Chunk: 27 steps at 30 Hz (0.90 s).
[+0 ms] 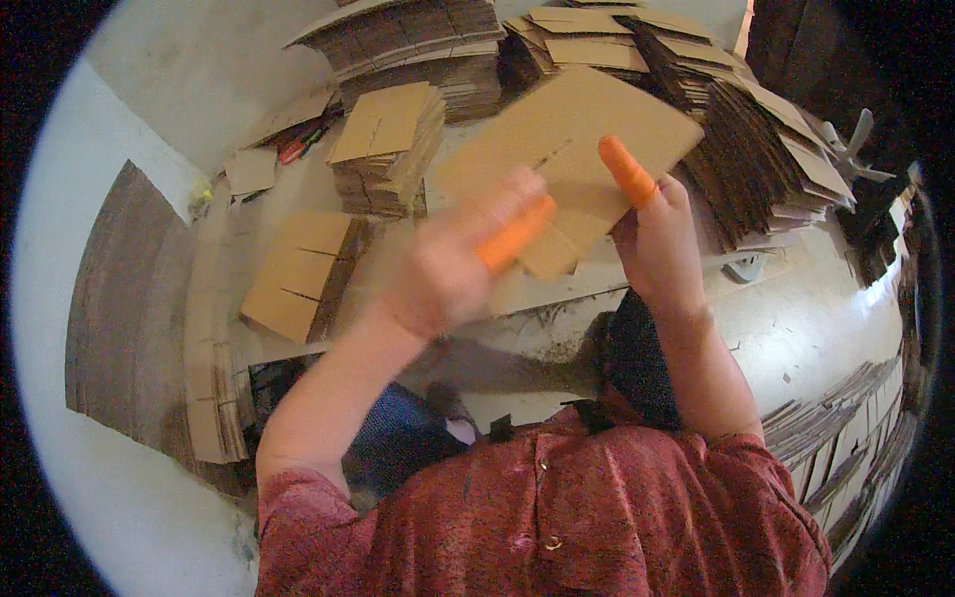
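A flat brown cardboard sheet (577, 119) with a short dark slit is tilted up in front of me. My right hand (659, 239) grips its right edge, the thumb in an orange finger cover lying on top and the other fingers underneath, mostly hidden. Over the sheet's lower left part is my left hand (463, 249), smeared by motion. Its fingers look drawn together, and one digit wears an orange cover (515, 237). Whether it grips the sheet I cannot tell. Below the hands, a small cardboard flap (550, 255) shows; its link to the sheet is unclear.
Slotted cardboard stacks stand at the back left (383, 124), the left (295, 274) and the back right (731, 159). Taller piles (418, 45) rise behind. A red-handled tool (294, 149) lies at the far left. More cardboard edges (836, 428) line the lower right.
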Each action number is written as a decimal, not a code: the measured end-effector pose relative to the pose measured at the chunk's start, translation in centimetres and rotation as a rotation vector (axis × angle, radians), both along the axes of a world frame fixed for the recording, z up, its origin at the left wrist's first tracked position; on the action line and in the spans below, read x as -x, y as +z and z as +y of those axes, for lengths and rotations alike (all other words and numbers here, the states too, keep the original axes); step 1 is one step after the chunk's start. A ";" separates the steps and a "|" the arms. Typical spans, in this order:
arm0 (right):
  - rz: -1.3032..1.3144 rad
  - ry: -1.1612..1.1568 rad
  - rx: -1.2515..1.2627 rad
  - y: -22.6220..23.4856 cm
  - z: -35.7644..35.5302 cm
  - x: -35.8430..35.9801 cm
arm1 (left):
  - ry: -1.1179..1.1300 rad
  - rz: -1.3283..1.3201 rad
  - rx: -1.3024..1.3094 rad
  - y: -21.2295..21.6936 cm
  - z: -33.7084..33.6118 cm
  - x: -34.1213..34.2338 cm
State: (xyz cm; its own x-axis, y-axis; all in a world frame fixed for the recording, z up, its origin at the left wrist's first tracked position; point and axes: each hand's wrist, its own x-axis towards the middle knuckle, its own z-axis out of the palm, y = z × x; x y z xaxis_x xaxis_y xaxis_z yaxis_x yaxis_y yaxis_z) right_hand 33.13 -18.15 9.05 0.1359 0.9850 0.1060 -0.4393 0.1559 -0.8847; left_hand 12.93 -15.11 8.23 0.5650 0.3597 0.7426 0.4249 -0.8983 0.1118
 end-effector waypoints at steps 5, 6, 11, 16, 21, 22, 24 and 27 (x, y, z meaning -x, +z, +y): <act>-0.064 -0.182 -0.245 -0.8 -0.2 -0.9 | 0.275 -0.196 0.039 -2.3 -3.3 -0.5; -0.119 -0.194 -0.280 -0.9 -0.2 -1.0 | 0.336 -0.295 0.161 -3.8 -3.4 -0.3; -0.549 -0.237 -0.308 -1.2 -0.9 -0.6 | 0.388 -0.369 0.619 -8.1 -4.2 0.4; -0.562 -0.239 -0.341 -1.1 -1.5 -1.0 | 0.302 -0.424 0.540 -8.2 -4.2 0.1; -0.758 -0.062 -0.274 -4.6 -0.7 -1.1 | 0.268 -0.401 0.541 -7.6 -4.8 -0.8; -0.743 -0.069 -0.239 -5.5 -0.8 -0.7 | 0.282 -0.398 0.551 -7.6 -4.8 -0.9; -0.715 -0.086 -0.170 -7.7 -1.2 -0.2 | 0.273 -0.430 0.563 -7.9 -4.5 -1.1; -0.752 -0.146 -0.275 -8.7 -1.1 -0.2 | 0.263 -0.488 0.552 -8.2 -4.1 -0.9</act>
